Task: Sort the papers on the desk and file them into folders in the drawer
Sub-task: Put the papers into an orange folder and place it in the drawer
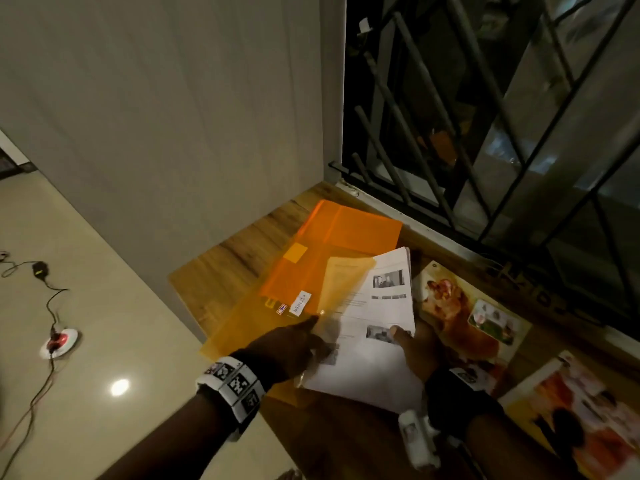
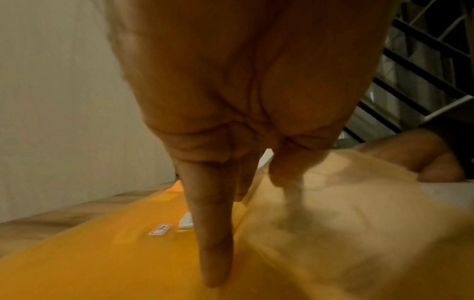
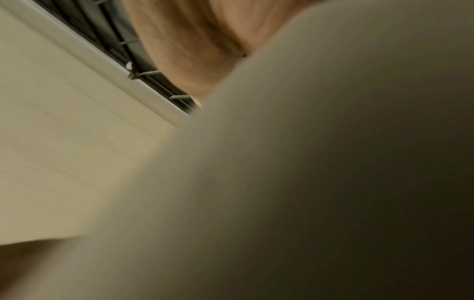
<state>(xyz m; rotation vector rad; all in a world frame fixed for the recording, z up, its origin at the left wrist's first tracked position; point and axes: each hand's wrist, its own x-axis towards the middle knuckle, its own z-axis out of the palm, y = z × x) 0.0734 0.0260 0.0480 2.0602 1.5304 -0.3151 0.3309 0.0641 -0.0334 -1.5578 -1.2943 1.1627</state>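
Head view shows the left hand (image 1: pixel 291 344) at the near edge of an orange translucent folder (image 1: pixel 311 271), which lies on the wooden tabletop (image 1: pixel 228 265). Its fingers pinch the pale upper flap (image 1: pixel 348 282) of the folder and hold it lifted over the papers. In the left wrist view, one finger (image 2: pixel 215 239) of this hand points straight down along the orange surface, while the other fingers reach under the translucent flap beside it; this part is blurred.

The right hand (image 1: pixel 415 348) grips a stack of white printed papers (image 1: pixel 377 313) at its right edge, with the thumb on the top sheet and the rest of the hand under the stack. The far corner of the stack lies under the lifted flap, between the two layers of the folder. The top sheet carries small grey photos and lines of text, too small to read. The right wrist view is almost fully covered by a blurred pale surface, so it shows nothing more of the grip.

Two small labels (image 1: pixel 300 303) sit on the folder near the left hand. To the right of the papers, two colourful printed sheets (image 1: pixel 464 313) lie flat on the tabletop. Behind them is a window with a dark metal grille (image 1: pixel 485 133). On the left, a black cable (image 1: pixel 48 292) runs over the light floor (image 1: pixel 104 341).
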